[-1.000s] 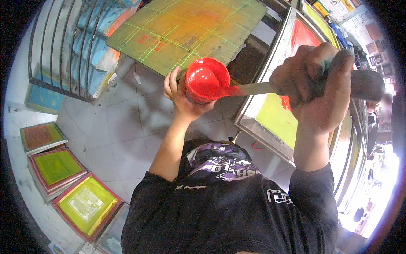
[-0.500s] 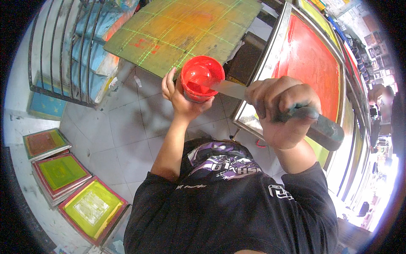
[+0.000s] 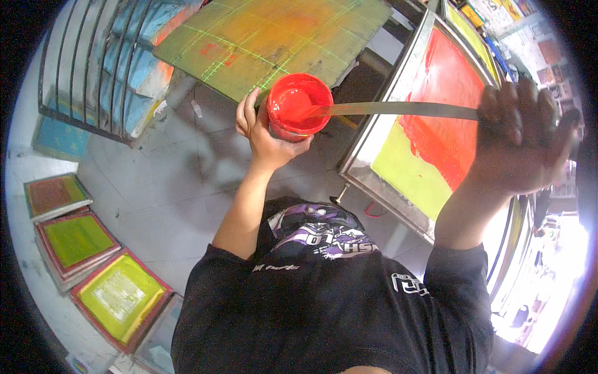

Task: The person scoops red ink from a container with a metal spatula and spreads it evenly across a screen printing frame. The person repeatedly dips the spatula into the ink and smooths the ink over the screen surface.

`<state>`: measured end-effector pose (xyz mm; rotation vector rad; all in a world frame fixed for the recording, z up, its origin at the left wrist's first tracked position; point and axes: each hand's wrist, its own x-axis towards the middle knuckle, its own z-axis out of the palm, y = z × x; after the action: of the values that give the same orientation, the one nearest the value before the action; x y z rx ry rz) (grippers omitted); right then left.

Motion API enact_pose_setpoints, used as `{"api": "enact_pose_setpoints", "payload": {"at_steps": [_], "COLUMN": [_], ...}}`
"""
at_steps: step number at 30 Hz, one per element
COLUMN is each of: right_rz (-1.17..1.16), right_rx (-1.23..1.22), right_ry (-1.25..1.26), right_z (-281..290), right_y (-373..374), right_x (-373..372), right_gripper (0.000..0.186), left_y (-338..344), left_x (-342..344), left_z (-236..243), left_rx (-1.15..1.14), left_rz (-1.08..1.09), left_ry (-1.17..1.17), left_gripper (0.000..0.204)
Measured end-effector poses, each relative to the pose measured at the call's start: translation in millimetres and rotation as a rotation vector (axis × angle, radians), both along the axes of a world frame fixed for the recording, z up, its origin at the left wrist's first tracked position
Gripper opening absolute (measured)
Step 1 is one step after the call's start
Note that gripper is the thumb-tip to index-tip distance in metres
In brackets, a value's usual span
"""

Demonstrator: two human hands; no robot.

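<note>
My left hand point(image 3: 266, 142) is wrapped round a small red tub point(image 3: 288, 133), holding it up with its mouth toward me. Glossy red ink point(image 3: 291, 100) coats the inside. From the right, the long flat blade of a spatula point(image 3: 405, 110) reaches into the tub, its tip smeared red. My right hand point(image 3: 520, 140), raised and dark with motion blur, grips the spatula at its far end; the handle is mostly hidden. Below the blade lies a silk screen frame point(image 3: 379, 118), its yellow-green mesh partly covered by spread red ink point(image 3: 442, 103).
Ahead is a stained board point(image 3: 268, 47) with bright green grid lines. A black metal rack point(image 3: 87, 118) stands at the far left. Several smaller screen frames point(image 3: 80, 238) lie stacked on the left. More large frames run along the right, and pale tiles point(image 3: 156, 206) cover the floor.
My right hand has moved right and slightly up, drawing the spatula back so more blade shows. Its tip remains at the tub. More yellow-green mesh is visible. The left hand stays nearly still.
</note>
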<state>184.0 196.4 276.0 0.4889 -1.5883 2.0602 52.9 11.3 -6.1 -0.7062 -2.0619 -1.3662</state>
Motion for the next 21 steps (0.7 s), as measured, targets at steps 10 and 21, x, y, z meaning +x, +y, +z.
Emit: {"api": "enact_pose_setpoints", "payload": {"at_steps": [10,21], "right_rz": [-0.322,-0.304], "right_rx": [-0.098,0.041], "right_ry": [0.086,-0.225], "right_z": [26.1,-36.2], "right_y": [-3.1,-39.1], "right_x": [-3.6,-37.9], "right_gripper": [0.039,0.051], "left_y": [0.5,2.7], "left_x": [-0.2,-1.7], "left_z": [-3.8,-8.3], "left_rx": [0.012,0.004], "left_rz": [0.009,0.028], "left_ry": [0.000,0.018], "left_gripper": [0.097,0.098]}}
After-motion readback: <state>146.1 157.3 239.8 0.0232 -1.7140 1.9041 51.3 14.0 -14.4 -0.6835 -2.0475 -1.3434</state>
